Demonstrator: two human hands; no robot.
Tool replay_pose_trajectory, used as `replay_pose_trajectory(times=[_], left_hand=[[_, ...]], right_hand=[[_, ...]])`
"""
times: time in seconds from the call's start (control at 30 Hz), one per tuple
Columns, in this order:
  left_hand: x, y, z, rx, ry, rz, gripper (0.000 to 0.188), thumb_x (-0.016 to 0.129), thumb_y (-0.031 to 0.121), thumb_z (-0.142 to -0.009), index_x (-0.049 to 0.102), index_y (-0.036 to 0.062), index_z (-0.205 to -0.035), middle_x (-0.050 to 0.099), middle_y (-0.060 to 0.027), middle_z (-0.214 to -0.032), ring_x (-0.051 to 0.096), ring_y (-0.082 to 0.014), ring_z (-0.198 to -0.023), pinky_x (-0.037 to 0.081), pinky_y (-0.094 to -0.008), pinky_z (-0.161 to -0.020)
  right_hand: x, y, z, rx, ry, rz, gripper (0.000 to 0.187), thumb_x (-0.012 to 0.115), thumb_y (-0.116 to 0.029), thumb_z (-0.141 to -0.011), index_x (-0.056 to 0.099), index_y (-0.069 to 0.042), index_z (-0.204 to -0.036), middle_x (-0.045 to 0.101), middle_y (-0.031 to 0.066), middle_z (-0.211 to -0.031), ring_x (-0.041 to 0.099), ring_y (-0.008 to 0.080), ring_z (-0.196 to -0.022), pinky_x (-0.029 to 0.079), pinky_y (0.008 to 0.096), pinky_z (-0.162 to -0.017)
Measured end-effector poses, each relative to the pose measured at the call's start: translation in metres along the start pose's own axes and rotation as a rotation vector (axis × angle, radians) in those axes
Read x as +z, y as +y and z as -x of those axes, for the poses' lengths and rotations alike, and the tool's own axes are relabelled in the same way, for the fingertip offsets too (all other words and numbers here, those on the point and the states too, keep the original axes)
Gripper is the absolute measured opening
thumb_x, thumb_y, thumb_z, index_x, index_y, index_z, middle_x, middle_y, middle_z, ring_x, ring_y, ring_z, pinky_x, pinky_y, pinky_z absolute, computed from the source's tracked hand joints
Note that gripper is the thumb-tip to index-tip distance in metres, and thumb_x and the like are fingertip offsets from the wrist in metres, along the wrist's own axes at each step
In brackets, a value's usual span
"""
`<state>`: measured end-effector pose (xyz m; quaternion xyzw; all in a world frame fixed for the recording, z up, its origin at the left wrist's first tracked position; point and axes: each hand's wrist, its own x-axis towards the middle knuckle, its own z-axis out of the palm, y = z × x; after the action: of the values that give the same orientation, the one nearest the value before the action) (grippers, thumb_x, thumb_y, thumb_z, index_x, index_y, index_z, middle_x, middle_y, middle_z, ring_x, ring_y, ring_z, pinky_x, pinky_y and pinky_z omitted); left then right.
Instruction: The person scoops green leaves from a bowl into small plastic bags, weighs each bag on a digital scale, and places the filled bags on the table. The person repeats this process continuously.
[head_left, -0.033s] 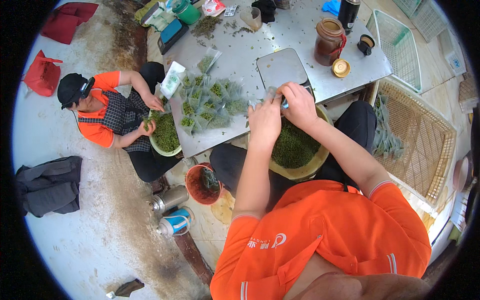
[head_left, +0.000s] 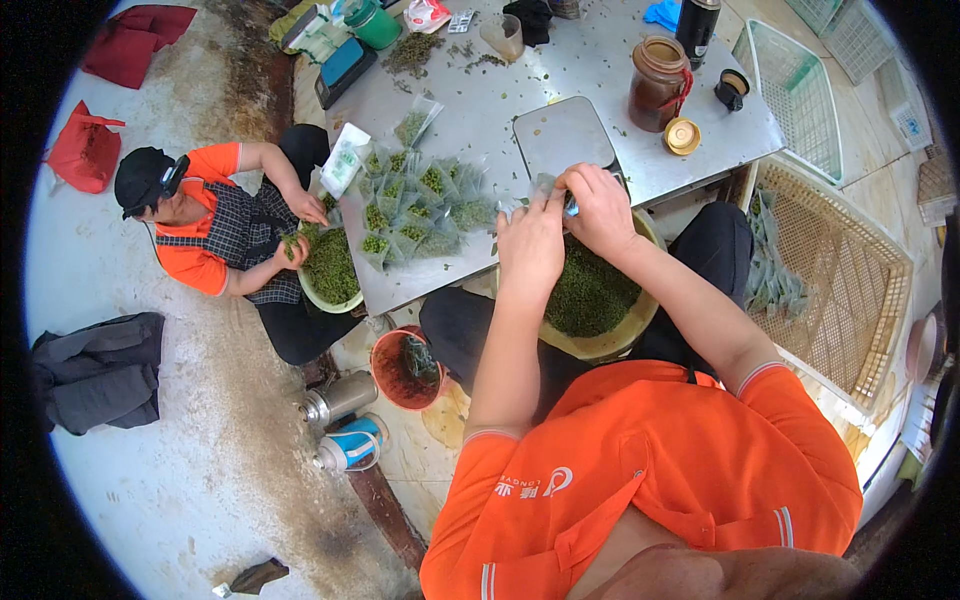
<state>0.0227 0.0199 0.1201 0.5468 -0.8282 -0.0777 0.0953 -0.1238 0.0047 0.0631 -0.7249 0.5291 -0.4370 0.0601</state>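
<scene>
Both my hands are over the near edge of the metal table, above a yellowish basin (head_left: 648, 312) of small green berries (head_left: 590, 295). My left hand (head_left: 530, 240) pinches a small clear plastic bag (head_left: 543, 187) from the left, fingers closed. On its other side, my right hand (head_left: 598, 212) grips the same bag between thumb and fingers. What lies inside that bag is mostly hidden by my fingers. Left of my hands, a cluster of clear bags (head_left: 412, 208) filled with green berries covers the table. A flat-topped scale (head_left: 566, 138) sits just beyond my hands.
A co-worker (head_left: 215, 215) at the left handles green sprigs over another basin (head_left: 318, 300). A red bucket (head_left: 408, 368) and two flasks (head_left: 352, 442) stand on the floor. At right, a woven crate (head_left: 840, 290) holds filled bags. A brown jar (head_left: 658, 85) stands on the metal table (head_left: 480, 110).
</scene>
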Motion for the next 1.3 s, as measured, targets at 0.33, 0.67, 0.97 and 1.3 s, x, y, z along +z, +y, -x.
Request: replay_pose_trajectory(times=[0.33,0.67,0.97,1.3], left_hand=[[0.048,-0.055,0.035,-0.270,0.213,-0.053,0.034,0.065,0.020,-0.099,0.069,0.0058,-0.130,0.056,-0.0241,-0.148,0.054,-0.0372,-0.136,0.041,-0.0501,-0.114],[0.008,-0.031,0.034,-0.382,0.252,0.213,0.042,0.059,0.023,-0.105,0.060,0.0001,-0.141,0.058,-0.0198,-0.148,0.057,-0.0394,-0.134,0.050,-0.0452,-0.106],[0.057,-0.030,-0.016,0.110,0.314,0.166,0.038,0.064,0.008,-0.098,0.064,0.0048,-0.136,0.058,-0.0140,-0.149,0.060,-0.0322,-0.131,0.044,-0.0482,-0.113],[0.103,-0.016,0.110,-0.136,0.003,0.495,0.030,0.070,0.014,-0.096,0.071,0.0017,-0.123,0.068,-0.0198,-0.132,0.066,-0.0376,-0.121,0.053,-0.0427,-0.103]], right_hand=[[-0.001,0.017,0.012,-0.104,0.022,0.135,0.016,0.077,-0.008,-0.073,0.074,-0.011,-0.089,0.067,0.0000,-0.097,0.063,0.0217,-0.099,0.049,0.0368,-0.084],[-0.094,0.030,0.032,0.081,0.133,-0.063,0.013,0.079,0.003,-0.073,0.075,-0.004,-0.083,0.075,0.0089,-0.090,0.071,0.0279,-0.081,0.055,0.0367,-0.072],[-0.268,0.168,0.109,0.476,0.362,0.395,0.022,0.076,-0.009,-0.091,0.076,0.000,-0.111,0.077,0.0084,-0.112,0.070,0.0164,-0.098,0.055,0.0302,-0.088],[-0.328,0.379,0.496,1.541,-0.168,0.946,0.044,0.051,-0.039,-0.103,0.070,-0.007,-0.127,0.073,0.0239,-0.118,0.069,0.0413,-0.114,0.054,0.0502,-0.096]])
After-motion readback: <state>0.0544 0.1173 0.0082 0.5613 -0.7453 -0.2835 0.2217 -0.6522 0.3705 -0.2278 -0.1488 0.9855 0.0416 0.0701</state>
